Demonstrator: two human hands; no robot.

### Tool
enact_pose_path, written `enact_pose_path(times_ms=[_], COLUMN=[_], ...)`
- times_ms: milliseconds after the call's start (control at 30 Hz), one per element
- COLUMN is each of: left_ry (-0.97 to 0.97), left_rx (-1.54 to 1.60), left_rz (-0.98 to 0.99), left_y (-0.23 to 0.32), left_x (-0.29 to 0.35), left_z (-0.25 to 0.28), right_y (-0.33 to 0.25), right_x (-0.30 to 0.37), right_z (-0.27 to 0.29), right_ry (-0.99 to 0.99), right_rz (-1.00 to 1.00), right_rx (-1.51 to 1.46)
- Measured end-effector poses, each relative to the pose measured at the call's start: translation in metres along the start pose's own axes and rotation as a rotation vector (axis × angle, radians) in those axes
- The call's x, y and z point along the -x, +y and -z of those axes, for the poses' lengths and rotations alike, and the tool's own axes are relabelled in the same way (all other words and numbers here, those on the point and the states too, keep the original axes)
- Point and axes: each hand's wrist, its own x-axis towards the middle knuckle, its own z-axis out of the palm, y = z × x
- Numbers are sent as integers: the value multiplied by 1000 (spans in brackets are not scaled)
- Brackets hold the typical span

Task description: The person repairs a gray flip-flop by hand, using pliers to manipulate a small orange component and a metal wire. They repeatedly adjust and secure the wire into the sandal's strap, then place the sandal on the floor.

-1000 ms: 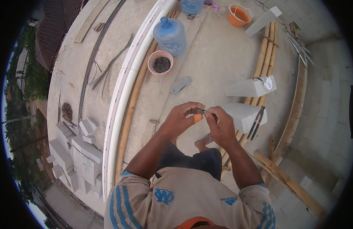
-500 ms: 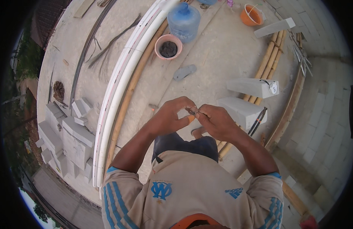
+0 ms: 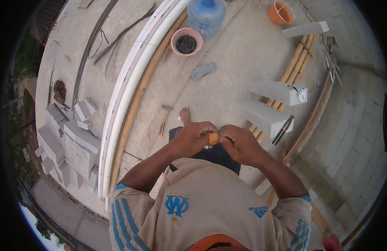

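Both my hands meet in front of my body, fingertips together. My left hand (image 3: 199, 136) is closed in a pinch, with an orange wrap (image 3: 213, 138) around its thumb. Pressed close to it, my right hand (image 3: 240, 143) is closed too, thumb against fingers. Whatever small thing lies between the fingertips is hidden by them. Beyond my left forearm, a hammer (image 3: 163, 121) with an orange-and-dark handle lies on the concrete floor. To the right of my right hand, a slim black tool with orange marks (image 3: 283, 130) rests against a pale block (image 3: 260, 116).
White pipes (image 3: 125, 83) and bamboo poles (image 3: 295, 69) run along the floor. A sandal (image 3: 203, 71), a pink bucket (image 3: 186, 32) with dark contents, a blue water jug (image 3: 207, 19) and an orange bucket (image 3: 280, 14) stand farther off. Grey blocks (image 3: 78, 138) are piled left; a block wall (image 3: 348, 121) rises right.
My joined hands have come slightly nearer my body, still pinching. A bare foot now shows beyond my left hand, and the hammer has come into fuller view.
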Motion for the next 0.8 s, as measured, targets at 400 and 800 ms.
enact_pose_path(times_ms=[400, 800], left_ry=[143, 280], left_rx=[412, -239], left_rz=[185, -328], left_y=[20, 50], left_x=[-32, -77], left_z=[-43, -99], right_y=[36, 64], right_x=[-10, 30], right_z=[54, 127], right_ry=[-34, -250], right_rz=[476, -209], right_rx=[401, -770])
